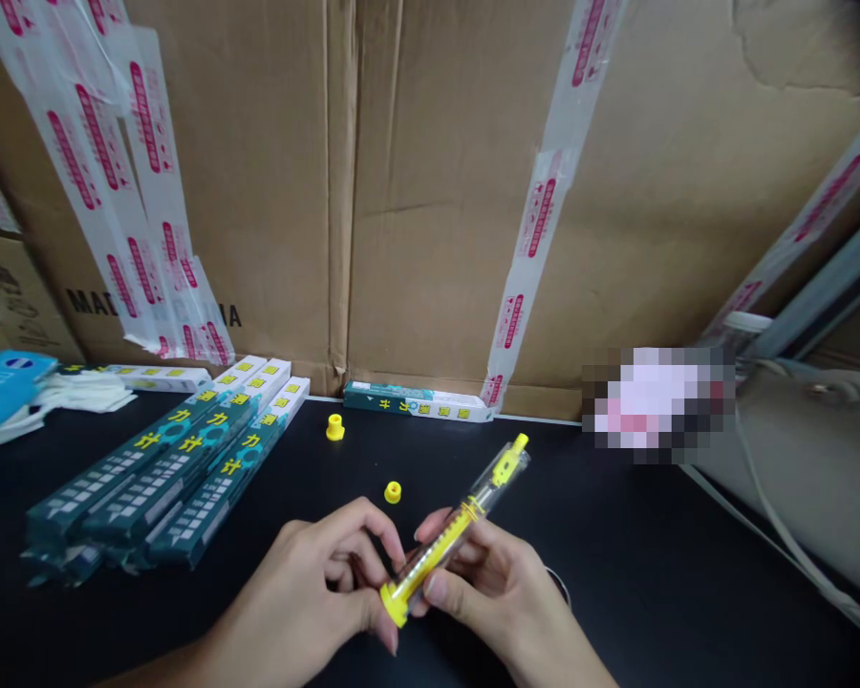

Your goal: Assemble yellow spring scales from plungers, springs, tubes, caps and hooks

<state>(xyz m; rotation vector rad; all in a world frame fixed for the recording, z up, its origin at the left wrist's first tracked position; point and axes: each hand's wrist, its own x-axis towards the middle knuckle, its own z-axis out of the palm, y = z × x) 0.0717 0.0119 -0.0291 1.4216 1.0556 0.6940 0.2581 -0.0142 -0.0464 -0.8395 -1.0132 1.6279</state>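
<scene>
- Both hands are clamped on the tube [459, 530]: the left hand [308, 573] curls around its lower end just above the yellow end cap [394, 605], and the right hand [487, 592] pinches its middle between thumb and fingers.
- The tube is clear plastic with a yellow rod inside and a yellow tip [520, 444]. It is held tilted over the table, its tip pointing up and away to the right.
- Two loose yellow caps sit on the black table [652, 545]: the nearer cap [393, 492] lies just beyond the hands, and the farther cap [334, 428] stands near the wall.
- Three teal boxes [164, 468] lie side by side to the left, well apart from the hands.
- A fourth box [416, 401] lies against the cardboard wall [437, 239], and a white box [150, 378] lies at the far left.
- A blue packet [0, 387] and white cloth [78, 392] sit at the left edge.
- Printed tape [545, 201] runs up the wall.
- A pale cable [781, 497] trails along the right.
</scene>
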